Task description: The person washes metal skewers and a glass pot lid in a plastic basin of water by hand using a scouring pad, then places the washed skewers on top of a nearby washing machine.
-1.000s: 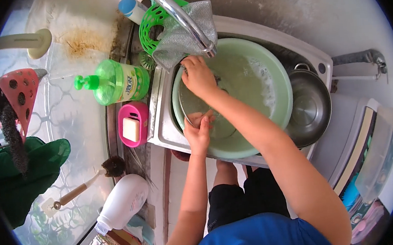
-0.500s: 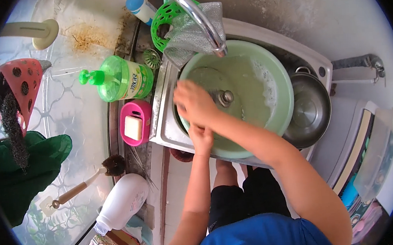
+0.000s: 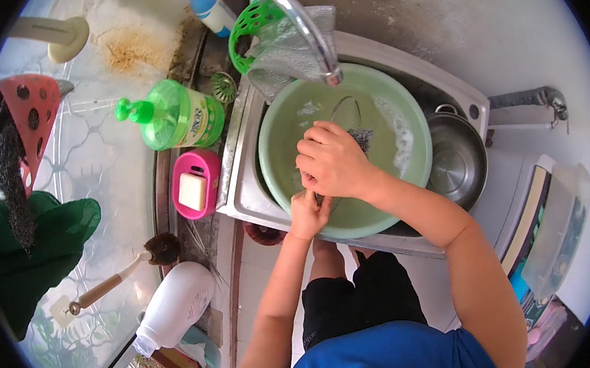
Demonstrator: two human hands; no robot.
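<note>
Over the pale green basin (image 3: pixel 269 121) of cloudy water, my left hand (image 3: pixel 309 214) is closed on the near edge of what appears to be a glass lid, turned steeply. Its thin curved rim (image 3: pixel 345 100) shows beyond my hands. My right hand (image 3: pixel 334 159) lies just above and beyond the left, its fingers curled over the lid; whatever they hold is hidden. A small dark grey metallic piece (image 3: pixel 360 138) shows beside the right hand; I cannot tell whether it is the knob or a scrubber. White suds float at the basin's right.
The chrome faucet (image 3: pixel 312 36) hangs over the basin's far rim, beside a grey mesh cloth (image 3: pixel 286 55) on a green basket (image 3: pixel 247 33). A metal pan (image 3: pixel 457 155) sits right. A green pump bottle (image 3: pixel 184 114) and pink soap dish (image 3: pixel 213 166) stand left.
The lid, earlier lying flatter with its knob facing up, has turned up on edge. My right hand has moved right and nearer me, and its fingers now curl over it.
</note>
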